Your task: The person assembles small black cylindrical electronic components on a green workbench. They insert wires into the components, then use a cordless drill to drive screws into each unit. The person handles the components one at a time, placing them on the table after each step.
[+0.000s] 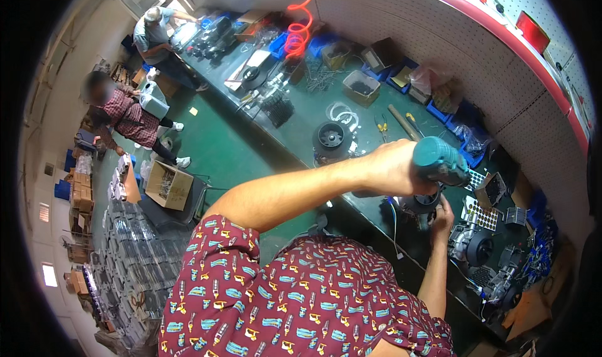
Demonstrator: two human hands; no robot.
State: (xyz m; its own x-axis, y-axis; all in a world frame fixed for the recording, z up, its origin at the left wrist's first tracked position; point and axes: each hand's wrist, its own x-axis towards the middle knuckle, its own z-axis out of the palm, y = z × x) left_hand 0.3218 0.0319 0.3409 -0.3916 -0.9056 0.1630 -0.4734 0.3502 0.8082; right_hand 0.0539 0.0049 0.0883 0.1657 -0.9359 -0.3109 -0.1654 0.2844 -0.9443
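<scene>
My left hand (398, 169) is closed around the grip of a teal and black power drill (436, 158). The drill is held above a motor unit with a dark round fan (425, 203) near the bench edge; whether its tip touches the unit is hidden. Fingers of my right hand (443, 219) curl against the near right side of that unit, holding it. A white wire with a connector (395, 231) hangs from the unit over the bench edge.
On the green bench (301, 141) stand another fan unit (330, 135), yellow-handled pliers (382, 126) and a bin of dark parts (361, 87). More motor units (473, 244) lie to the right. A red coiled hose (299, 34) hangs behind. Two people (128, 112) are at the far left.
</scene>
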